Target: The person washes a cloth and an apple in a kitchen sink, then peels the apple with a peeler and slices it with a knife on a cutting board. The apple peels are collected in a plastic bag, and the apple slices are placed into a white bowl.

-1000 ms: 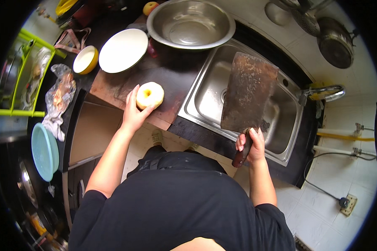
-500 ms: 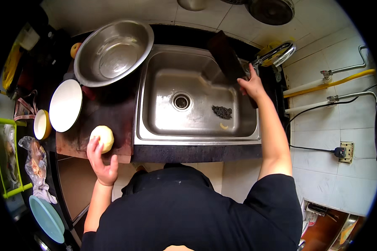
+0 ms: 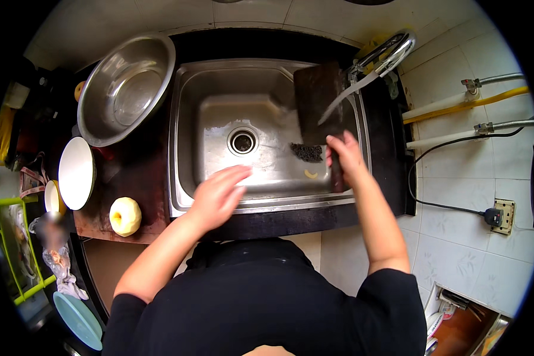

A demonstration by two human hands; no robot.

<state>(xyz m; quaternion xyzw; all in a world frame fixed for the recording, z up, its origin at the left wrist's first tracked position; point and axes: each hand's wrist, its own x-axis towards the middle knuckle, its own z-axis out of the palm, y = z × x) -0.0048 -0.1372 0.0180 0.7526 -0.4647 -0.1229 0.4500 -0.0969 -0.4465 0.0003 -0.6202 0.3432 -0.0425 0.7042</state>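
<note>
My right hand [image 3: 347,159] is closed round the handle of a dark, broad-bladed cleaver [image 3: 315,101] over the right side of the steel sink [image 3: 267,204]. Water [image 3: 345,98] runs from the curved tap [image 3: 397,53] onto the blade. Over the sink's near edge, my left hand [image 3: 218,199] is held with fingers stretched out and nothing in them. A pale peeled apple [image 3: 125,216] with a hollow in its top rests on the dark brown board [image 3: 110,184] to the left. Beside the cleaver, a black scouring pad [image 3: 305,152] and a yellowish peel scrap [image 3: 310,174] lie in the sink.
A large steel basin [image 3: 95,101] stands at the back left, partly tilted. In front of it are a white plate [image 3: 76,173] and a small yellow bowl [image 3: 53,197]. A light-blue basin [image 3: 77,320] sits at the lower left. Pipes [image 3: 439,113] and a plugged socket [image 3: 503,216] line the right wall.
My left hand has left the peeled apple and moved right to the sink. The tap now runs. My right hand has brought the cleaver down and nearer, under the water.
</note>
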